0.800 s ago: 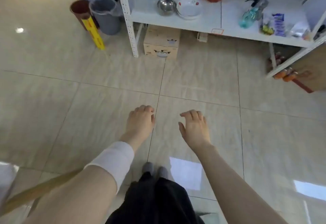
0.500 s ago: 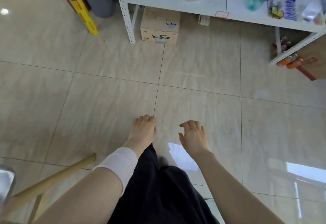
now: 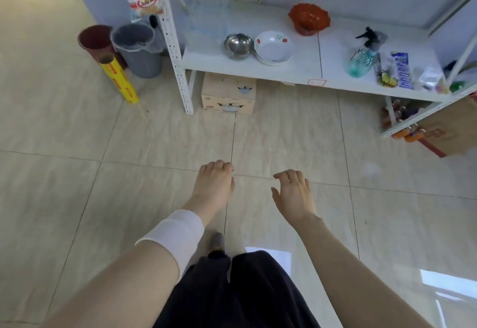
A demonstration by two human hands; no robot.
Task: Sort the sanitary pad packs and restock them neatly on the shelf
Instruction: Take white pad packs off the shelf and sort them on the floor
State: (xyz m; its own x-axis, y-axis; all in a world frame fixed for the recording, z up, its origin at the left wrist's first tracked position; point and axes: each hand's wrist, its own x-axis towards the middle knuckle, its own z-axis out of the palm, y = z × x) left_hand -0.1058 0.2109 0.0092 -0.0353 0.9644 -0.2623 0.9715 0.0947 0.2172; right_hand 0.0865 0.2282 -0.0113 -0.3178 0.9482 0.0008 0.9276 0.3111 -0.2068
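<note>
White shelf [image 3: 304, 72] ahead. In front of it, left hand [image 3: 214, 185] & right hand [image 3: 294, 196] hover apart, loosely curled, empty. No pad packs clearly seen; blue pack [image 3: 401, 69] at shelf's right end poss. one. Prob. light, soft, slick-wrapped: grip by sides.

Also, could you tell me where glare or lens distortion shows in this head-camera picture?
Head view: bright reflections glare on the glossy beige floor tiles at lower right; the wide lens splays the posts of the white metal shelf outward; the left hand and right hand look only slightly soft.
</note>
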